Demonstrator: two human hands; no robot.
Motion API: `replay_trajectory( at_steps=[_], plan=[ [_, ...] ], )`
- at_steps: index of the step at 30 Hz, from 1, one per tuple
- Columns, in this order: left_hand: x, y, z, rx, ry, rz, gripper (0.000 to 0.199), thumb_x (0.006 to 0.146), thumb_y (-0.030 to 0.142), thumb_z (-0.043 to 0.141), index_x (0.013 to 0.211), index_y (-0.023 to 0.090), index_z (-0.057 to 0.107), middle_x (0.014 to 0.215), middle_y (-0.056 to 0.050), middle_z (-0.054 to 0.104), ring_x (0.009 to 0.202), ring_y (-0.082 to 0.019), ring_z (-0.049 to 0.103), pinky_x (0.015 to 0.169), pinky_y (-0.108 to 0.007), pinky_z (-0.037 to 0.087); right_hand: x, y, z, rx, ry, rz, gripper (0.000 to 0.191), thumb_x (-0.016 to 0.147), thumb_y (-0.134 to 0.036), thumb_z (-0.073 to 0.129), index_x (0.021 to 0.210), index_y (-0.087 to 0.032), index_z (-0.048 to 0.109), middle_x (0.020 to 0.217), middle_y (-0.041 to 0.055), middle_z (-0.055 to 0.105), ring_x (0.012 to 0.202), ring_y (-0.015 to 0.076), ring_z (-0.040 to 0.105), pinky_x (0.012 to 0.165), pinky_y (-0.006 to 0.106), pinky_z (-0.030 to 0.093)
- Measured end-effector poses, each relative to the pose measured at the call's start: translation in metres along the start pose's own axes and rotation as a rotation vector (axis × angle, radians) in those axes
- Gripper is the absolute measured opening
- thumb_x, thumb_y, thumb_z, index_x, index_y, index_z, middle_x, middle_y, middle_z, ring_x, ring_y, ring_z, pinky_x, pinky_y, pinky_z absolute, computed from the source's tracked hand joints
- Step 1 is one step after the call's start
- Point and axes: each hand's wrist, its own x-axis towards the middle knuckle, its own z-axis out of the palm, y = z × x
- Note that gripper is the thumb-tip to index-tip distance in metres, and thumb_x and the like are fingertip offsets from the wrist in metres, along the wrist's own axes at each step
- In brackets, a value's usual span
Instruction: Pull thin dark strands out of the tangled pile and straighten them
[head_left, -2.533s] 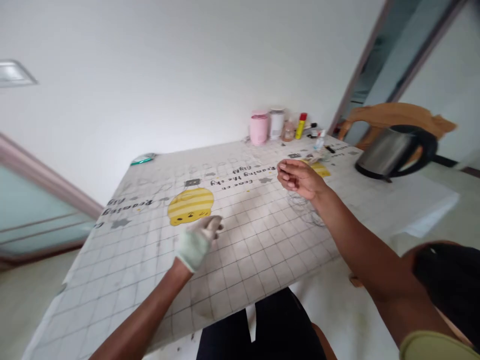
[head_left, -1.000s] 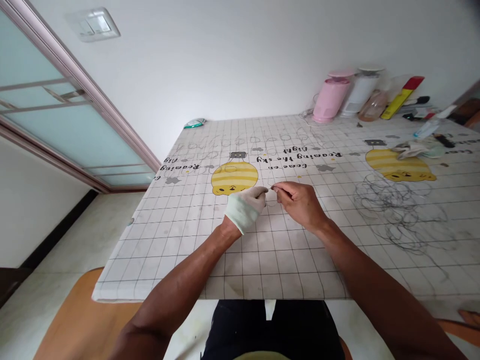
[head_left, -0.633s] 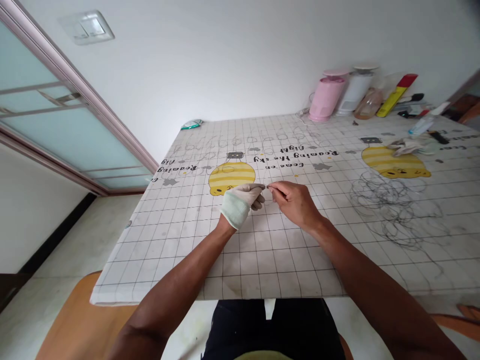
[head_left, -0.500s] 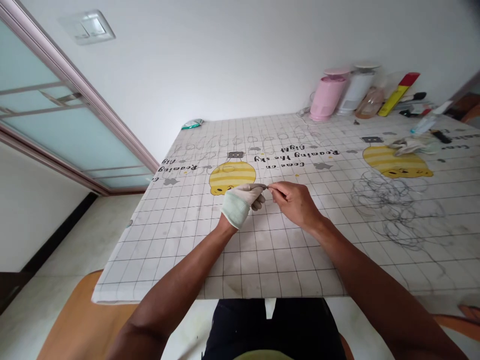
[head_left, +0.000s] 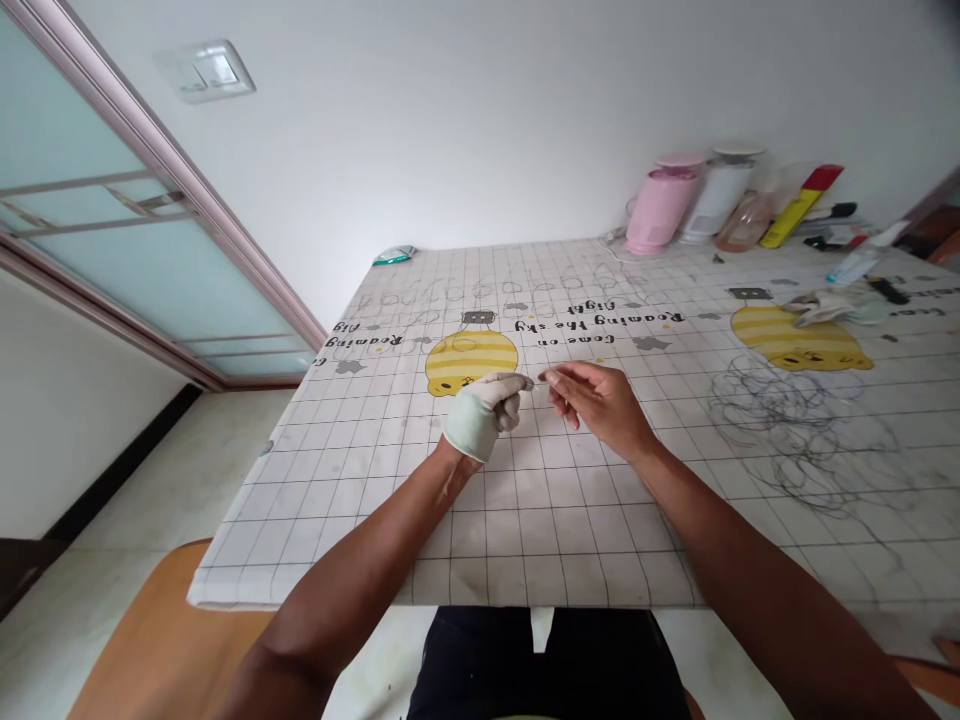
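- Dark trousers (head_left: 480, 660) at the near table edge; orange-brown chair seat (head_left: 165, 640) low at left.
- Pale gridded tablecloth (head_left: 375, 540), both forearms above it.
- Left hand (head_left: 487, 410), gloved: thumb and forefinger drawn close, other fingers curled. Can't make out if the tips meet or pinch a strand.
- Right hand (head_left: 596, 400), bare, just beside the left, tips facing it with a small gap. Thumb and forefinger near each other, rest loosely bent; anything held is too fine to see.
- Risk: if something thin is pinched there, it could slip, since glove fabric likely dulls feel.
- Dark wiry tangle (head_left: 799, 420) flat on the cloth, right of the right forearm, near it; one end trails toward the near edge.
- Risk: outward arm swing could hook loose loops and pull the heap tighter, nothing visible pinning it.
- Crumpled glove-like cloth (head_left: 836, 305) just beyond the tangle; snagged loops could drag it.
- Small clear bottle (head_left: 859, 262) past that.
- Far edge: pink cylinder (head_left: 661, 212), white cylinder (head_left: 716, 205), yellow red-capped container (head_left: 799, 208). Well apart from hands, low knock risk.
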Motion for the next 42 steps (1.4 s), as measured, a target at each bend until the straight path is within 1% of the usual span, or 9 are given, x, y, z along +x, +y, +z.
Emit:
replay_trajectory(
  at_steps=[4,8,12,20,24,27,33,38,42],
  plan=[
    [-0.005,0.0,0.002,-0.13,-0.17,-0.112,0.021,0.075,0.034,0.074,0.081,0.015,0.068,0.051,0.01,0.032,0.041,-0.005,0.027,0.044,-0.022,0.025,0.006,0.0,-0.004,0.054,0.073,-0.133,0.032,0.093,-0.045,0.076,0.12,-0.027,0.077,0.102,0.0074,0.073,0.084,0.0196,0.069,0.055,0.028,0.054],
    [-0.009,0.0,0.006,-0.183,-0.322,-0.161,0.018,0.074,0.03,0.073,0.078,0.013,0.069,0.048,0.01,0.029,0.039,-0.004,0.022,0.041,-0.021,0.021,0.004,-0.004,-0.006,-0.016,0.074,-0.246,0.019,0.099,-0.039,0.07,0.108,-0.028,0.082,0.102,0.007,0.075,0.087,0.0207,0.071,0.062,0.032,0.056],
    [-0.004,-0.002,0.003,-0.141,-0.406,-0.173,0.02,0.073,0.032,0.073,0.076,0.013,0.069,0.043,0.011,0.027,0.036,-0.005,0.021,0.039,-0.021,0.02,0.0,-0.011,-0.008,-0.027,0.056,-0.297,0.021,0.1,-0.038,0.069,0.111,-0.028,0.083,0.102,0.007,0.076,0.088,0.0215,0.072,0.062,0.033,0.056],
    [-0.009,0.006,-0.005,0.146,-0.521,-0.274,0.016,0.071,0.029,0.075,0.076,0.014,0.072,0.039,0.007,0.039,0.036,-0.007,0.031,0.04,-0.022,0.025,0.003,-0.01,-0.029,0.212,-0.244,-0.047,0.021,0.096,-0.037,0.075,0.091,-0.019,0.083,0.078,0.0071,0.075,0.068,0.019,0.069,0.056,0.031,0.052],
    [-0.02,0.012,-0.002,0.412,-0.526,-0.271,0.01,0.072,0.025,0.073,0.072,0.015,0.075,0.041,0.005,0.045,0.037,-0.007,0.033,0.041,-0.023,0.025,0.004,-0.005,-0.032,0.255,-0.412,0.145,0.027,0.093,-0.04,0.078,0.084,-0.015,0.081,0.066,0.0053,0.07,0.055,0.0149,0.062,0.052,0.029,0.049],
    [-0.02,0.01,0.001,0.44,-0.495,-0.268,0.011,0.073,0.026,0.073,0.074,0.016,0.075,0.043,0.005,0.045,0.039,-0.008,0.034,0.041,-0.023,0.023,0.005,-0.005,-0.028,0.253,-0.435,0.23,0.034,0.095,-0.048,0.075,0.086,-0.015,0.079,0.07,0.0063,0.071,0.058,0.0157,0.064,0.052,0.028,0.049],
    [-0.004,0.0,0.002,0.29,-0.168,-0.085,0.019,0.076,0.034,0.072,0.071,0.018,0.065,0.052,0.004,0.051,0.044,-0.008,0.043,0.043,-0.024,0.023,0.003,-0.01,-0.022,0.02,-0.342,0.162,0.047,0.1,-0.06,0.062,0.088,-0.017,0.074,0.082,0.0086,0.074,0.068,0.0171,0.068,0.055,0.027,0.05],
    [0.001,0.003,0.001,0.282,-0.102,-0.004,0.027,0.081,0.039,0.069,0.065,0.018,0.06,0.053,0.004,0.048,0.047,-0.008,0.041,0.045,-0.024,0.025,-0.003,-0.007,-0.012,-0.051,-0.348,0.13,0.037,0.097,-0.054,0.068,0.087,-0.018,0.07,0.078,0.0048,0.073,0.063,0.0145,0.065,0.056,0.027,0.051],
    [0.002,0.004,-0.002,0.382,-0.073,0.053,0.024,0.084,0.039,0.068,0.074,0.017,0.071,0.061,0.002,0.057,0.052,-0.01,0.048,0.051,-0.024,0.035,-0.004,-0.005,-0.008,-0.06,-0.281,0.132,0.036,0.1,-0.053,0.064,0.091,-0.019,0.071,0.071,0.0028,0.069,0.059,0.0146,0.062,0.054,0.029,0.051]
  ],
)
